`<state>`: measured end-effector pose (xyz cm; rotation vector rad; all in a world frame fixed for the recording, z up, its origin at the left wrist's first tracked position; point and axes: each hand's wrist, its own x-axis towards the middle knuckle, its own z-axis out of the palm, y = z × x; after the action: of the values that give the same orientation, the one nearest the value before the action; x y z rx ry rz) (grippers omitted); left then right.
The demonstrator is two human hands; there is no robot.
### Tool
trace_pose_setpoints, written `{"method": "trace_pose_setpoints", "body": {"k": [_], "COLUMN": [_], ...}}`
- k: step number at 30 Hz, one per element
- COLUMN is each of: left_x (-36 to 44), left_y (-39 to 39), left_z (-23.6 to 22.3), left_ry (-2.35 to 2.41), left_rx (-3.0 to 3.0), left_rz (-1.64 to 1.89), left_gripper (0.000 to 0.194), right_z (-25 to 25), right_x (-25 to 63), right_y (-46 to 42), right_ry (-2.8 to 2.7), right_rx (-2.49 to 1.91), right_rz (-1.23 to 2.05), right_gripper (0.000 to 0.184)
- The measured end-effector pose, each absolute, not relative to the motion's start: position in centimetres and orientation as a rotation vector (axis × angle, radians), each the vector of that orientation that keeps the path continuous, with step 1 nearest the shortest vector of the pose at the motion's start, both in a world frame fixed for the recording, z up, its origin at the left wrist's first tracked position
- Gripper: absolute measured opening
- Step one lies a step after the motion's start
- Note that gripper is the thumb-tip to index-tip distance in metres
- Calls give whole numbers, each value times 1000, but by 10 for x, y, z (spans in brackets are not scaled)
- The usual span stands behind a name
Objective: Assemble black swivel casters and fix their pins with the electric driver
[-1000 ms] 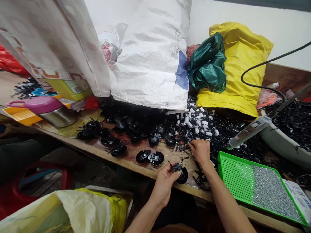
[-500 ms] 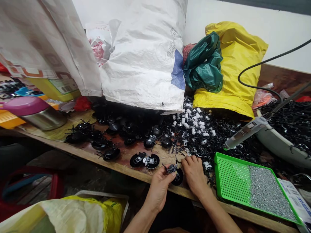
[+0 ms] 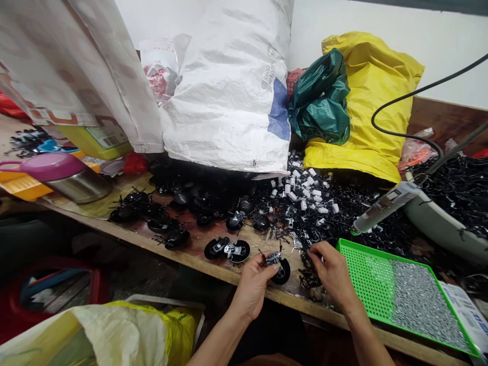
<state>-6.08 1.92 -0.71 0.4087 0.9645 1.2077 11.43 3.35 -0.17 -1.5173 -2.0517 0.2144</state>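
Black-and-grey plastic toy motorcycle with a round black wheel (image 3: 281,273): near the front edge of the brown wooden bench (image 3: 261,240), pinched between your left hand's (image 3: 251,284) thumb and fingers. Your right hand (image 3: 334,272): fingers curled at small black plastic parts (image 3: 308,278); cannot tell whether gripping one.

- Wooden table (image 3: 194,249), its surface scuffed, a paler strip along the front edge.
- Plain white wall (image 3: 381,30) beyond the table's back edge, a dark grey band (image 3: 434,6) above it at right.
- Reddish-brown board (image 3: 452,122) upright near the back right corner.
- Red plastic stool (image 3: 100,291) below the front left edge.
- Bright light on the wall, deep shadow beneath the table.
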Motion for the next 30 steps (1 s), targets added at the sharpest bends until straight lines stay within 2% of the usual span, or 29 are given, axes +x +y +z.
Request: {"method": "trace_pose_setpoints", "body": {"k": [3, 8, 14, 20, 30], "left_x": [-59, -54, -53, -58, -53], "left_y": [19, 19, 20, 18, 18], "left_z": [-10, -11, -6, -9, -12], "left_ry": [956, 935, 951, 1005, 1016], "left_rx": [387, 380, 389, 385, 433], "left_rz": [1207, 1221, 1288, 1305, 1290], "left_gripper": [28, 26, 27, 27, 31], "right_z": [-9, -29, -25, -14, -14], "right_x": [111, 89, 86, 121, 125], "right_y": [9, 6, 41, 21, -2], "right_ry": [-2116, -2212, -2047, -1749, -2188], "right_rx": [-1510, -1513, -1406, -1499, -1755], "right_rz": [359, 273, 360, 290, 82], "right_gripper": [12, 23, 18, 13, 15]}}
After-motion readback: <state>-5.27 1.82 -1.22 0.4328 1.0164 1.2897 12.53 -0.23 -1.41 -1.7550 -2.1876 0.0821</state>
